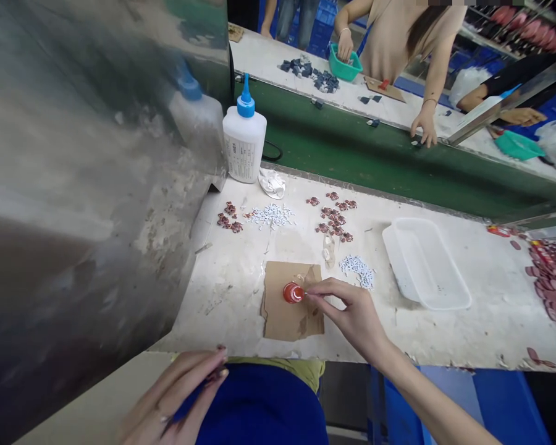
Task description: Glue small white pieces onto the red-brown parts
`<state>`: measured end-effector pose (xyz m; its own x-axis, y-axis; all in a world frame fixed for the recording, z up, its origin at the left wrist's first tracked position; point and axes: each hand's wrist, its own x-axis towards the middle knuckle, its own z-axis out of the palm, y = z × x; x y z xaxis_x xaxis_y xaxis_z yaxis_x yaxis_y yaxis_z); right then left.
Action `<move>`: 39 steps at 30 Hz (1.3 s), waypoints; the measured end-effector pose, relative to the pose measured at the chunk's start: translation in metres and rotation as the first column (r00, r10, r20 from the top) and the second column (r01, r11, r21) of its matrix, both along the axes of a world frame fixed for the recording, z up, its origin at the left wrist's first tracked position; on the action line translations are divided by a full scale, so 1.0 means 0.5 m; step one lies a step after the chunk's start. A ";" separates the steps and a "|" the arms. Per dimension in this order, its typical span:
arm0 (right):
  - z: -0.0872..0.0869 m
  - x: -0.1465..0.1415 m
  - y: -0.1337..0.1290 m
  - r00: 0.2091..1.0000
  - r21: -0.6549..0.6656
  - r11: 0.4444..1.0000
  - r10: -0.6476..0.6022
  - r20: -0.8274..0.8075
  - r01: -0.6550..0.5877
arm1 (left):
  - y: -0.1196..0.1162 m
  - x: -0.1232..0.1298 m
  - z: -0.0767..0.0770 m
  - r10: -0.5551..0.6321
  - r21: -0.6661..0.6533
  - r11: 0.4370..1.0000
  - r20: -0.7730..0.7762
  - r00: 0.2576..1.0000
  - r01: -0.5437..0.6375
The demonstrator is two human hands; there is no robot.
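Observation:
My left hand (180, 395) is low at the table's front edge, its fingers closed on a small dark reddish-brown piece (217, 372). My right hand (347, 309) reaches over the cardboard square (280, 321), thumb and forefinger pinched at the right rim of a small red cap (293, 293); whatever lies between the fingertips is too small to make out. Beyond the cardboard are brown pieces (336, 221) and a heap of tiny pale-blue bits (272, 215). Another pale-blue heap (358, 271) sits behind my right hand.
A glue bottle (244, 145) stands beside a metal panel (97, 154) at left. To the right are a white plastic tray (429, 262) and a pile of flat reddish pieces (553, 284). Across the green divider (352, 142), a person's hand (425, 127) touches the edge.

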<state>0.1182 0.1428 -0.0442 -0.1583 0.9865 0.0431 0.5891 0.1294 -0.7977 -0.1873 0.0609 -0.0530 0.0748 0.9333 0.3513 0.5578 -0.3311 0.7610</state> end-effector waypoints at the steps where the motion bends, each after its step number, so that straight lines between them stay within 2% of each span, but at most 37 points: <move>1: -0.002 -0.006 0.001 1.000 0.025 1.000 0.016 0.000 -0.016 | 0.008 0.012 -0.002 -0.049 0.019 0.999 -0.012 0.999 0.049; 3: -0.006 -0.011 0.001 0.999 0.077 0.996 0.042 0.008 -0.043 | 0.025 0.032 -0.003 -0.079 0.043 0.996 -0.007 0.997 0.079; 5: -0.008 -0.011 0.001 0.998 0.104 0.992 0.062 0.027 -0.065 | 0.041 0.045 -0.002 -0.053 0.041 0.998 0.002 0.999 0.053; 10: -0.010 -0.008 -0.001 0.995 0.120 0.988 0.089 0.053 -0.095 | 0.066 0.059 0.004 -0.077 0.057 0.996 0.033 0.996 0.075; 13: -0.006 -0.009 -0.003 0.998 0.120 0.990 0.066 0.023 -0.068 | 0.073 0.074 0.006 -0.113 0.013 0.994 0.080 0.990 0.112; 18: 0.016 -0.018 -0.012 0.996 0.078 0.997 -0.003 -0.092 0.010 | 0.076 0.109 0.009 -0.037 -0.057 0.997 0.241 0.970 0.052; 25: 0.059 -0.045 -0.037 0.951 -0.013 0.999 -0.041 -0.308 0.039 | 0.073 0.121 0.028 -0.093 -0.193 0.970 0.266 0.959 0.148; 30: 0.079 -0.065 -0.049 0.926 -0.017 0.999 -0.040 -0.376 0.036 | 0.077 0.128 0.031 -0.151 -0.135 0.972 0.259 0.954 0.190; 34: 0.090 -0.079 -0.055 0.912 -0.010 1.000 -0.011 -0.410 0.007 | 0.082 0.130 0.041 -0.104 -0.079 0.989 0.210 0.972 0.123; 39: 0.100 -0.094 -0.059 0.897 0.011 1.000 0.011 -0.441 -0.006 | 0.067 0.130 0.046 -0.053 -0.133 0.986 0.337 0.940 0.103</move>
